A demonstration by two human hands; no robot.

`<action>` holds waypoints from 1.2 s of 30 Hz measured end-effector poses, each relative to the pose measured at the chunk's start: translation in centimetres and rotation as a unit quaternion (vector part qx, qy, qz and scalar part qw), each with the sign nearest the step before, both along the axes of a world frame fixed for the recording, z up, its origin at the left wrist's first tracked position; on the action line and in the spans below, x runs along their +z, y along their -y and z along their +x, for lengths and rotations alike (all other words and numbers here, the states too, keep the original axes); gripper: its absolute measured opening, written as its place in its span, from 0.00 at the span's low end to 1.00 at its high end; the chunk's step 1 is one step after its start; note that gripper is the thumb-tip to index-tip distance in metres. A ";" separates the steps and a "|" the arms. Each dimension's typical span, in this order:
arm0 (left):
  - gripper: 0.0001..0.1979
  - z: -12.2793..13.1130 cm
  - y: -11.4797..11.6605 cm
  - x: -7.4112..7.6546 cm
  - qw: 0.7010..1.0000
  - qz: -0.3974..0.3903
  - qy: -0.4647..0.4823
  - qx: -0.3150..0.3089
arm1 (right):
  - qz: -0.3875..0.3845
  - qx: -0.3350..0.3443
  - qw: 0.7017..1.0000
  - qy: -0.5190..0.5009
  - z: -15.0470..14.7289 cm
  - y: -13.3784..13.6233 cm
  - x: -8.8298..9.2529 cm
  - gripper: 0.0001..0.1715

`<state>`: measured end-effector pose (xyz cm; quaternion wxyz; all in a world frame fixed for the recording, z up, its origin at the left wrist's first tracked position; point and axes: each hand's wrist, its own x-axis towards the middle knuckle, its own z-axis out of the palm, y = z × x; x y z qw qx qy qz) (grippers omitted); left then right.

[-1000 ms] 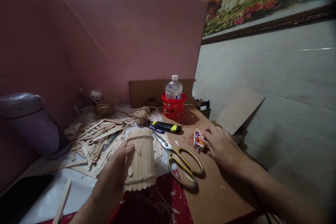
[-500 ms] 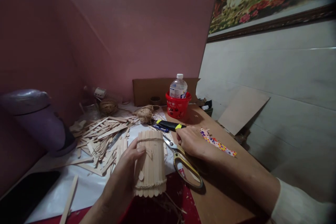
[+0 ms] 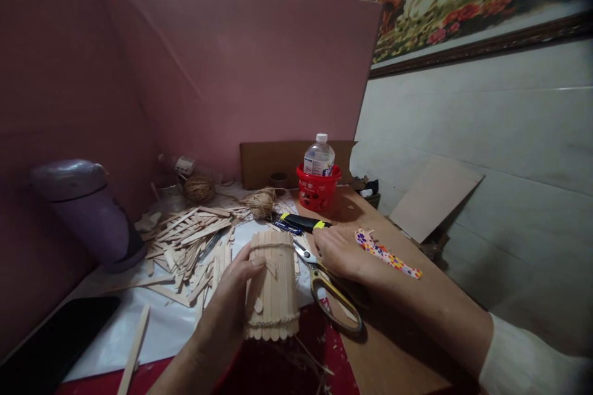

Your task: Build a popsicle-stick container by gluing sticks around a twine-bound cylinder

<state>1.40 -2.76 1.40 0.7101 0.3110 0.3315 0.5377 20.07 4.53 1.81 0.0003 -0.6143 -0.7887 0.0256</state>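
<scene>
My left hand point(image 3: 238, 281) is wrapped round the left side of a cup made of upright craft sticks point(image 3: 273, 287), with twine bands near its top and bottom. Small stick pieces lie across its front. My right hand point(image 3: 336, 251) rests low over the table with its fingers curled. It meets the end of a black and yellow tool handle point(image 3: 303, 222); whatever is within its fingers is hidden. Scissors with gold-coloured handles point(image 3: 336, 302) lie between the two hands, beside the cup. A blue cutter point(image 3: 288, 227) is just behind the scissors.
Loose craft sticks point(image 3: 185, 247) are heaped on the left, by a purple flask point(image 3: 88, 216) and a dark phone-like slab point(image 3: 69, 333). Twine balls point(image 3: 262, 202) and a red bucket point(image 3: 317, 192) holding a bottle point(image 3: 319, 157) stand behind. A patterned strip point(image 3: 386, 254) lies at right.
The whole view has shifted slightly, so things appear a little further right. Both hands keep their places relative to the cup and the tool handle.
</scene>
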 end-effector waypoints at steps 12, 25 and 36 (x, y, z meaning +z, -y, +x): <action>0.22 0.2 0.0 0.0 0.999 0.028 -0.018 -0.038 | -0.011 0.038 0.865 -0.500 0.6 4.0 4.4 0.03; 0.23 0.3 -0.2 -0.6 0.999 0.019 0.005 -0.050 | 0.030 0.081 0.810 -0.581 -1.8 5.4 1.8 0.05; 0.22 0.4 -0.1 -0.6 0.998 0.028 -0.001 -0.063 | 0.020 0.066 0.813 -0.578 -2.5 5.6 1.1 0.05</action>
